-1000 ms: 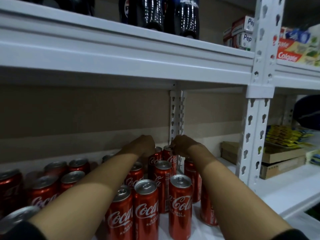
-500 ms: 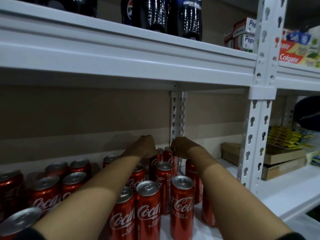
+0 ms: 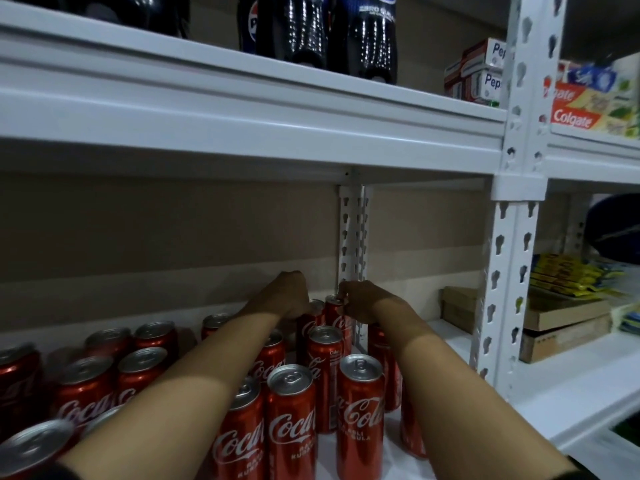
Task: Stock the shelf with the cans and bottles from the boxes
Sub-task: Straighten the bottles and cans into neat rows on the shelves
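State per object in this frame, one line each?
left hand: grips a back-row can
right hand: grips the back can's top
back can: upright, held
front cans: upright, sealed, in rows
cola bottles: upright on upper shelf
cardboard boxes: stacked, closed

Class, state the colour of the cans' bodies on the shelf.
Red, with white script lettering on the cans; the head view shows it.

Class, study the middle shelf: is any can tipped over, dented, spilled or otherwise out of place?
Nothing stands out. The slim red cola cans all stand upright in rows on the white metal shelf, with no visible spill or dent. The left hand and right hand each grip a can at the back.
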